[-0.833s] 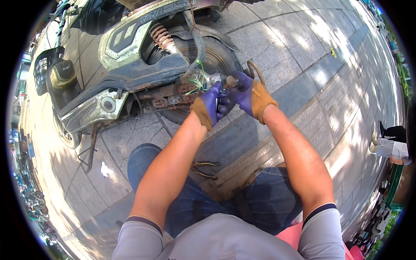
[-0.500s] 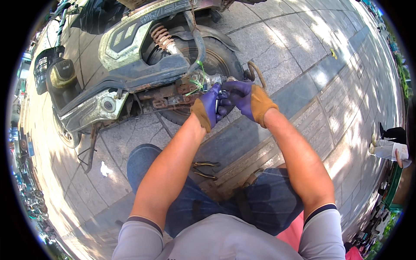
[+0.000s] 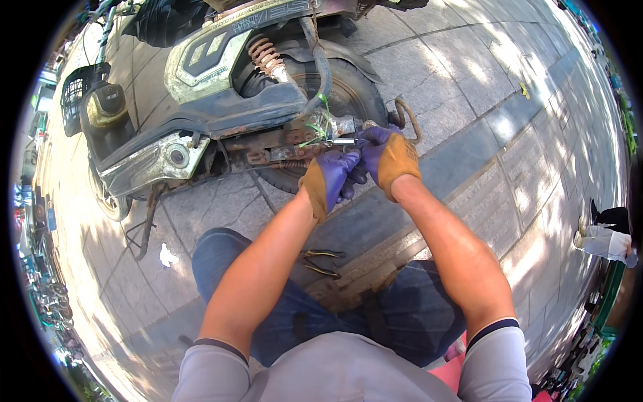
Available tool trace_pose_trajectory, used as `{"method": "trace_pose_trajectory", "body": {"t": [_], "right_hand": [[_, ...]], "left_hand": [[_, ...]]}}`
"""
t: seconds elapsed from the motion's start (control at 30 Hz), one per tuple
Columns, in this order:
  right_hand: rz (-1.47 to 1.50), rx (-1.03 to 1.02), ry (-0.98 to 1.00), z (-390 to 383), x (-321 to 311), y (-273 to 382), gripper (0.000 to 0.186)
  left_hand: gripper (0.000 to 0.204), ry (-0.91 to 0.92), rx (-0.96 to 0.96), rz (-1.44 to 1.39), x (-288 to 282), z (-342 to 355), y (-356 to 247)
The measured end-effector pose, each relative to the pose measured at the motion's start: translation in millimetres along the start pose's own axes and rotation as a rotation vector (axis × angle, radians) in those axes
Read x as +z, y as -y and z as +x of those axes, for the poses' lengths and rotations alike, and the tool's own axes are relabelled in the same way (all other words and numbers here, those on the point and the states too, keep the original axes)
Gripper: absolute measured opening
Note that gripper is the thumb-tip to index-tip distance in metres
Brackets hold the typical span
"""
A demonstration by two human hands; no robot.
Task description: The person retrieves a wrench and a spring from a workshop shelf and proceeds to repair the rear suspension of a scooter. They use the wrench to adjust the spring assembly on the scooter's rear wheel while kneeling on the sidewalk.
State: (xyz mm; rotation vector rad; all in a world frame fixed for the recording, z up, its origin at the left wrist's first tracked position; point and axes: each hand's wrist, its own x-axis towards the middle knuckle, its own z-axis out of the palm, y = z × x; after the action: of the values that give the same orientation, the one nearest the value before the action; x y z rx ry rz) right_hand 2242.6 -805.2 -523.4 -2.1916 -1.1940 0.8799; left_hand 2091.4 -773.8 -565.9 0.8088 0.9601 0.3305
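Fingertips of both gloved hands meet at a small silver metal part sticking out by the rear axle of the scooter. Left hand: purple-and-tan glove, fingers curled together, tips pinched up near the metal part; exact grip hidden by the glove. Right hand: same glove type, fingers bunched and closed around the right end of the part, thumb side toward the wheel. The two hands touch each other at the fingers.

The part sits just in front of the rear tyre, beside green wire ties on the swingarm. A rusty hook-shaped bar curves up right behind the right hand. Coil shock spring up-left of the hands, black hose running down past it. Scooter is dusty, side panel grey-green.

Bare forearms come from the lower edge, grey short sleeves. Knees in blue jeans below. Pliers lie on the paving between the knees, well apart from the hands. Stone-slab pavement all round, dappled sun.
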Motion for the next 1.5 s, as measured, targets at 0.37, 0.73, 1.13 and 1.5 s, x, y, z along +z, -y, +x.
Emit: {"method": "trace_pose_trajectory", "body": {"t": [0.37,0.73,1.13,1.5], "right_hand": [[-0.001,-0.038,-0.019,-0.6,1.1,-4.1,0.022],[0.097,-0.137,0.121,11.1,-13.4,-26.3,0.018],[0.107,-0.098,0.185,8.6,-18.8,-18.1,0.021],[0.045,-0.112,0.166,7.7,-24.5,-12.6,0.023]], "left_hand": [[0.038,-0.423,0.536,1.397,2.9,-18.3,-21.4],[0.042,-0.243,0.349,1.765,10.6,-30.5,-2.6],[0.041,-0.553,0.168,1.087,7.2,-17.3,-2.3],[0.025,-0.713,0.29,1.194,-3.8,-9.7,12.0]]}}
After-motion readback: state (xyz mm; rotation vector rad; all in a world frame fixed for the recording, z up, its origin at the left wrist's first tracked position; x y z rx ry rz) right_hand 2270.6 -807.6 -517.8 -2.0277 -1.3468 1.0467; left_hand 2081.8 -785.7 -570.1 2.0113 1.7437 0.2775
